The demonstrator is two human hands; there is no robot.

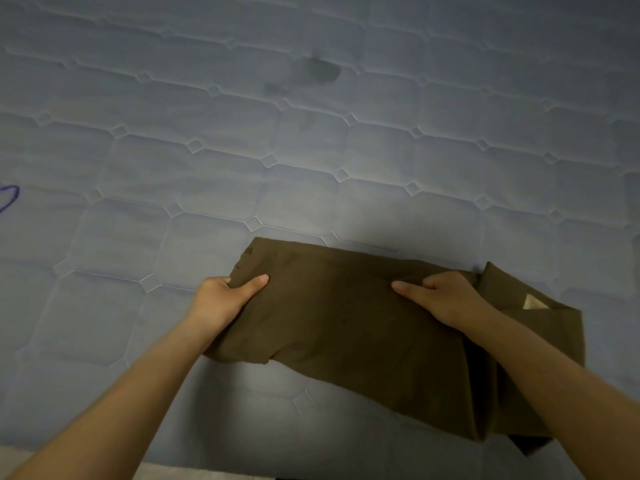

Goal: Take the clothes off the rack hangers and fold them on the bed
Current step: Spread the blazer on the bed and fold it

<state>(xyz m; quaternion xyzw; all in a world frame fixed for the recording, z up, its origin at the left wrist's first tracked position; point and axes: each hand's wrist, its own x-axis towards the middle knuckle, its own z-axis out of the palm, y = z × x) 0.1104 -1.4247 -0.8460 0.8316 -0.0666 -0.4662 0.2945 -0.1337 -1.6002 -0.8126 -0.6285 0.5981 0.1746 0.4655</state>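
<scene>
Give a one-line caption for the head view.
Both hands, left and right, grip a folded brown garment on a quilted mattress.

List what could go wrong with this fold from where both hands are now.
1. The left hand and right hand grip only the far part of the brown garment; lifted from there, the near layers may sag open.
2. The bunched section by the right forearm, with a pale label showing, could get folded in crooked.
3. The garment lies near the mattress edge, so a loose end might slide off.
</scene>
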